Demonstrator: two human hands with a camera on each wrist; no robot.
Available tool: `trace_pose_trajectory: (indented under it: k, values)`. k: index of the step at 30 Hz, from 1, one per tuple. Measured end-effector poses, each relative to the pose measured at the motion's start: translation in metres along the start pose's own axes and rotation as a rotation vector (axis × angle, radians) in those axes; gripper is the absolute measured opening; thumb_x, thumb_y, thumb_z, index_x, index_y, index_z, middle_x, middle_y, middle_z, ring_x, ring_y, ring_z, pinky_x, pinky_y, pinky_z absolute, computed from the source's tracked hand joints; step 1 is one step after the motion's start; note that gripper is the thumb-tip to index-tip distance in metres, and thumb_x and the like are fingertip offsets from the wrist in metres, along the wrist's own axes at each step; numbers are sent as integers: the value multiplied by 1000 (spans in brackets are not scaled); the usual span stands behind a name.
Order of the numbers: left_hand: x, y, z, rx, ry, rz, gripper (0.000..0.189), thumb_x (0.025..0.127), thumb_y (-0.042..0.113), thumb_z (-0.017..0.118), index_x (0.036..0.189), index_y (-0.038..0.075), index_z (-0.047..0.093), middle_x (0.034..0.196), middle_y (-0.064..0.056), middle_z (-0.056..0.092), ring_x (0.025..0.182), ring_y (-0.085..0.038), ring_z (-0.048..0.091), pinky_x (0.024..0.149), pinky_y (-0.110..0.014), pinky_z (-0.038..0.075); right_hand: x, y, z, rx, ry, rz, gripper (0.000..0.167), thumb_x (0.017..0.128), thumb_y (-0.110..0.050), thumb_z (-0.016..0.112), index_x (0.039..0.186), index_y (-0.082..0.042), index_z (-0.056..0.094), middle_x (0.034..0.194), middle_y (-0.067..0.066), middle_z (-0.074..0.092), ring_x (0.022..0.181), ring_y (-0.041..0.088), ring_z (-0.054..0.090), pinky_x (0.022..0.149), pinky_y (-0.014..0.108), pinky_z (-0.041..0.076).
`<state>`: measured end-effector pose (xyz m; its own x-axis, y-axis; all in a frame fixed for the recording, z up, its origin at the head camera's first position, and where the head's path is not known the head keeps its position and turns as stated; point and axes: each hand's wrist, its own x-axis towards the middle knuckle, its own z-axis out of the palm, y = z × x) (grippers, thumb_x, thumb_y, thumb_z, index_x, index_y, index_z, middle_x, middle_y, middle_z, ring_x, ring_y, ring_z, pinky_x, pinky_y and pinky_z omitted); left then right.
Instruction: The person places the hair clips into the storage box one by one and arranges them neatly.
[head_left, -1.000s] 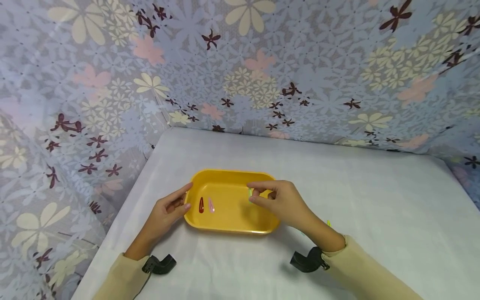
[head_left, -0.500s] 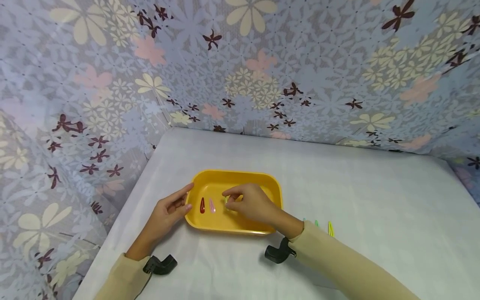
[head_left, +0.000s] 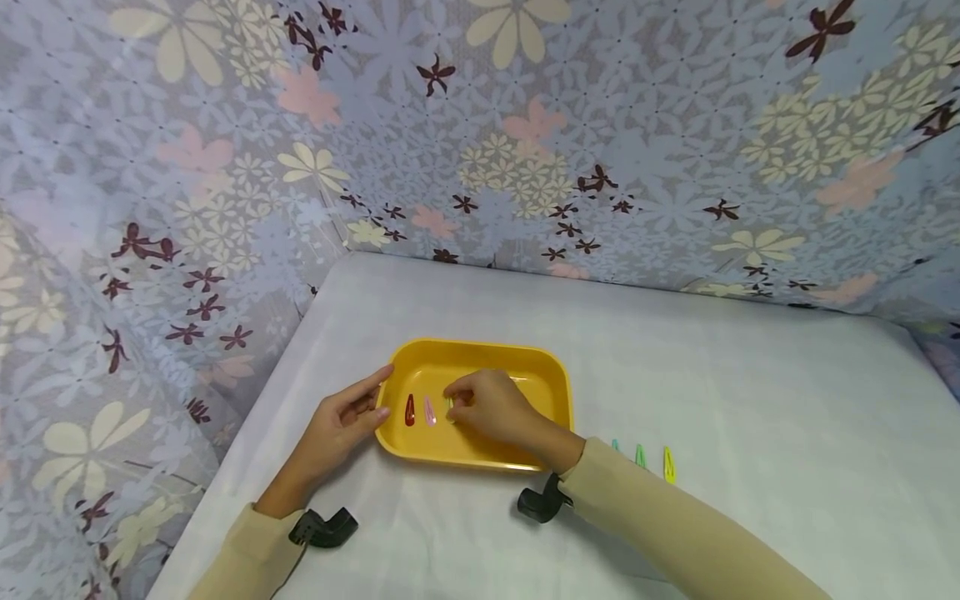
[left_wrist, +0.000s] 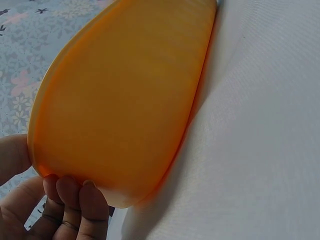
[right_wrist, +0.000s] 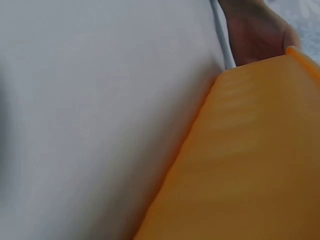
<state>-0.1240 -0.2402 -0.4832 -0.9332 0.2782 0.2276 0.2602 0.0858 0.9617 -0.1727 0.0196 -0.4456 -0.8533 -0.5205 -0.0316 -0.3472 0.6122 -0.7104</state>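
A yellow tray (head_left: 542,354) lies on the white cloth. My left hand (head_left: 341,423) grips its left end, thumb and index finger at the rim; the left wrist view shows its other fingers (left_wrist: 70,192) curled against the tray's outside. Inside the tray, a red hair clip (head_left: 409,410) and a pink hair clip (head_left: 430,411) lie side by side. To their right, my right hand (head_left: 497,407) pinches a yellow-green hair clip (head_left: 451,405) upright at the tray floor, partly covered by the fingers. The right wrist view shows only the tray's outer wall (right_wrist: 250,150), with the left hand beyond.
Right of the tray, a teal hair clip (head_left: 615,445), a green hair clip (head_left: 641,456) and a yellow hair clip (head_left: 669,465) lie in a row on the cloth, the first two partly behind the right sleeve (head_left: 622,500). Floral fabric (head_left: 525,208) hangs behind and at left.
My right hand has moved left across the tray with the yellow-green hair clip and lowered it beside the pink one. The left hand stays at the tray's end.
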Motion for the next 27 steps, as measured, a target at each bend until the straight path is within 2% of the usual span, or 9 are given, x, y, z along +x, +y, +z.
trace_pose_trajectory:
  k: [8, 13, 17, 22, 24, 27]
  values:
    - [1, 2, 0, -23, -6, -20, 57, 97, -1, 66, 150, -4, 46, 139, -30, 53, 104, -12, 58, 91, -19, 53, -1, -1, 2, -94, 22, 25, 22, 86, -13, 84, 107, -8, 80, 68, -8, 58, 71, 11, 54, 74, 25, 51]
    - [-1, 2, -1, -28, -9, -11, 57, 97, -3, 65, 150, -4, 46, 142, -30, 51, 105, -13, 58, 90, -19, 53, -4, -1, 3, -111, 34, 19, 22, 85, -13, 84, 106, -8, 81, 68, -8, 57, 69, 12, 53, 71, 25, 51]
    - [-3, 1, 0, -34, -11, -16, 57, 97, -4, 65, 150, -4, 46, 144, -30, 49, 107, -12, 57, 91, -18, 53, -7, -3, 2, -73, 68, 16, 26, 86, -15, 83, 111, -8, 80, 71, -10, 62, 65, 9, 52, 63, 22, 47]
    - [-3, 0, 0, -34, -15, -16, 57, 97, -3, 66, 150, -4, 46, 150, -27, 46, 113, -15, 57, 94, -20, 52, -16, -8, -10, 24, 197, 11, 31, 89, -16, 82, 119, -10, 78, 81, -8, 69, 47, 8, 35, 45, 21, 28]
    - [-2, 0, 0, -33, -15, -8, 57, 97, -3, 65, 150, -5, 46, 145, -29, 49, 109, -13, 57, 92, -18, 53, -23, -12, -19, 60, 229, 10, 31, 90, -17, 81, 120, -12, 77, 83, -9, 69, 44, 9, 30, 44, 21, 23]
    - [-2, 0, 0, -35, -18, -1, 57, 97, -4, 65, 150, -5, 46, 135, -31, 53, 103, -9, 56, 88, -17, 53, -38, -14, -40, 102, 252, -12, 31, 91, -17, 80, 121, -15, 77, 84, -9, 68, 43, 7, 30, 43, 21, 25]
